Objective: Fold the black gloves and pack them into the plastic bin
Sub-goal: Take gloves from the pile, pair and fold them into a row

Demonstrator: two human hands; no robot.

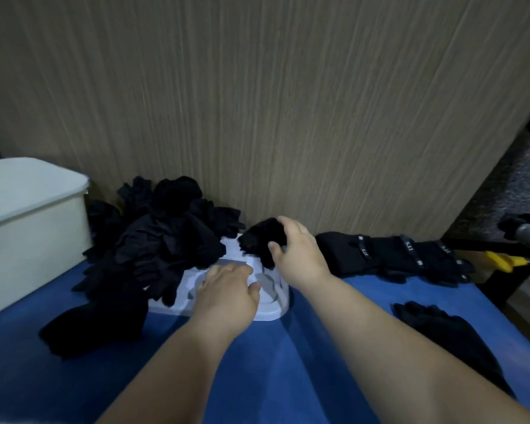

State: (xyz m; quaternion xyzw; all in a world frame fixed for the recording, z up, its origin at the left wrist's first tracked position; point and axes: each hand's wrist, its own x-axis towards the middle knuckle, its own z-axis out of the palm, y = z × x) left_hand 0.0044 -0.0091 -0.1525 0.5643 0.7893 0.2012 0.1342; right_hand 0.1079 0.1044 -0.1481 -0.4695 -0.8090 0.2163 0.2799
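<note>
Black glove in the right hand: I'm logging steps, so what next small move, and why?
Probably set the black glove down into the white tray: the right hand grips it over the tray, and the left hand rests on the tray.

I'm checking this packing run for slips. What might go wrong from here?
The glove bundle gripped by the right hand may spring open if it is let go loosely. The glove pile spills onto the white tray under the left hand, so unfolded gloves could mix in.
</note>
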